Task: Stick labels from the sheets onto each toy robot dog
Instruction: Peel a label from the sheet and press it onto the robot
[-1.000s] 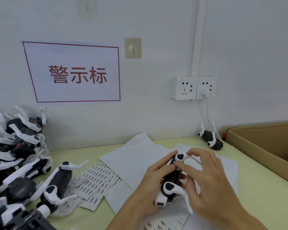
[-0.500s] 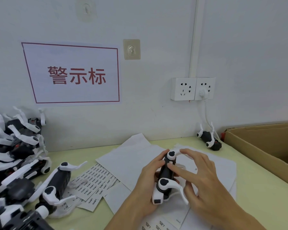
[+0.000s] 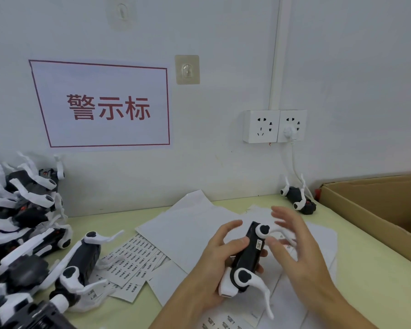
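got the dog (image 3: 248, 255) in my left hand (image 3: 220, 262), fingers curled round its black body, belly side up near the 5 o'clock part of the table (image 3: 370, 269). there's a small label (image 3: 259, 245) sitting on its side already, up near the top leg joint. my right hand (image 3: 294, 248) is just to the 3 o'clock side of the dog, fingers spread and loose, holding nothing (it's motion-blurred, so i can't tell if a fingertip is touching the label or just off it).

the label sheets (image 3: 133, 257) lie at about 9 o'clock from my hands, partly under a loose dog (image 3: 81, 264), with blank backing paper (image 3: 188, 224) spread beneath and behind. the big pile of dogs (image 3: 17, 222) is out at the far 9 o'clock edge, one stray dog (image 3: 298, 200) sits by the wall at 1 o'clock, and the box (image 3: 375, 210) is at 3 o'clock.

what could go wrong, i reckon: the label looks close to the edge of the body, so if it isn't rubbed down flat a corner might lift. the thin white legs stick out everywhere, and swinging my right hand past could snag one and twist the dog in my grip. reaching for the next label also means going across that loose dog on the sheets, easy to knock.
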